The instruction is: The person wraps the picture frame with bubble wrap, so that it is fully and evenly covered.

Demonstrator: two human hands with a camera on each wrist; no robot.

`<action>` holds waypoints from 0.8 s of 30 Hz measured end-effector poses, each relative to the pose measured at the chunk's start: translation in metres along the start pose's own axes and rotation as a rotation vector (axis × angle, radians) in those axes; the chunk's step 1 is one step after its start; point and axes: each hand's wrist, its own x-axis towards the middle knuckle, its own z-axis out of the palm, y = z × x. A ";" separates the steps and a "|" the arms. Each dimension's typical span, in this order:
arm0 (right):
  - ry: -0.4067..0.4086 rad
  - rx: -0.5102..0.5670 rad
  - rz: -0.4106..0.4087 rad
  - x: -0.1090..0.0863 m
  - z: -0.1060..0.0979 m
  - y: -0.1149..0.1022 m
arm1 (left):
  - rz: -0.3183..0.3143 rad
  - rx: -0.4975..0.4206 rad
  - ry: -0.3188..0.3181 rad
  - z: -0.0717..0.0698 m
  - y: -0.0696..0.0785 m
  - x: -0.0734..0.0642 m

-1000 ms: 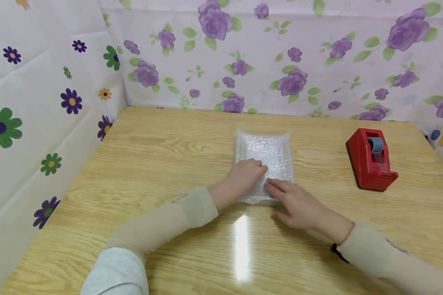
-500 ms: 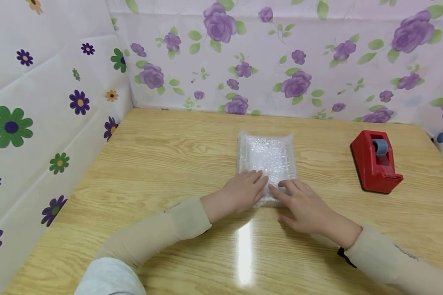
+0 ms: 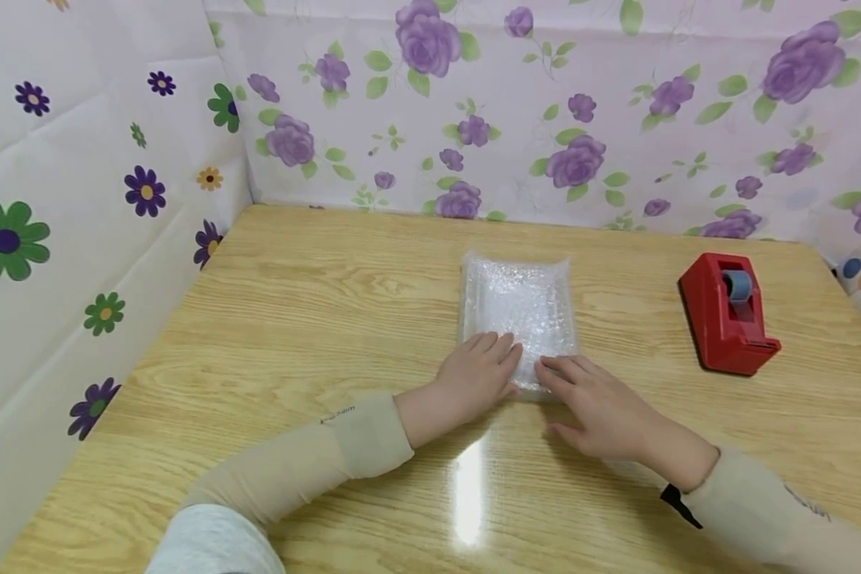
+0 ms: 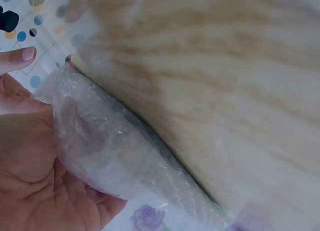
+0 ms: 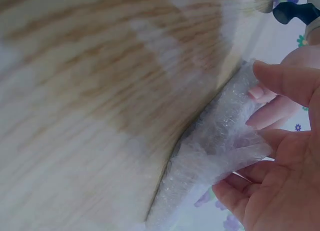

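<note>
A flat, roughly square bundle in clear bubble wrap [image 3: 520, 295] lies on the wooden table; what is inside is hidden. My left hand [image 3: 477, 379] rests palm down on its near left part, fingers stretched forward. At the near right corner, my right hand [image 3: 603, 410] touches the wrap with its fingertips, thumb apart and lower. In the left wrist view, the palm [image 4: 30, 161] is against the puffy near edge of the bubble wrap [image 4: 110, 141]. The right wrist view has the fingers [image 5: 232, 191] by the crumpled bubble wrap [image 5: 210, 141].
A red tape dispenser [image 3: 721, 319] with a blue-grey roll of tape [image 3: 737, 287] stands on the right of the wooden table [image 3: 316, 319]. Flower-patterned cloth [image 3: 373, 104] hangs behind, and another flowered sheet [image 3: 64, 199] is along the left side.
My left hand has slid back toward the near edge of the bundle and its fingers have straightened. The right hand has shifted slightly right, away from the left. The bundle stays on the table.
</note>
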 end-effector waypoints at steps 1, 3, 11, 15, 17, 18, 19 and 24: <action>-0.003 0.002 0.003 0.000 0.000 0.000 | 0.004 0.022 0.023 0.000 0.000 0.000; -0.004 0.007 0.008 0.000 0.000 0.000 | 0.014 0.051 0.056 0.000 -0.001 0.000; 0.012 0.094 0.019 -0.001 0.002 0.002 | 0.015 -0.070 0.041 0.000 0.001 -0.002; 0.017 0.185 0.060 -0.004 -0.002 0.005 | 0.019 -0.061 0.094 0.003 0.003 -0.003; 0.039 0.231 0.100 -0.007 -0.006 0.008 | 0.026 -0.058 0.122 0.004 0.003 -0.002; 0.056 0.256 0.125 -0.009 -0.009 0.010 | 0.033 -0.055 0.134 0.004 0.003 -0.002; 0.082 0.277 0.150 -0.011 -0.012 0.013 | 0.041 -0.051 0.147 0.004 0.002 -0.002; 0.268 0.280 0.345 -0.027 -0.034 0.036 | 0.073 -0.058 0.165 0.003 0.000 0.000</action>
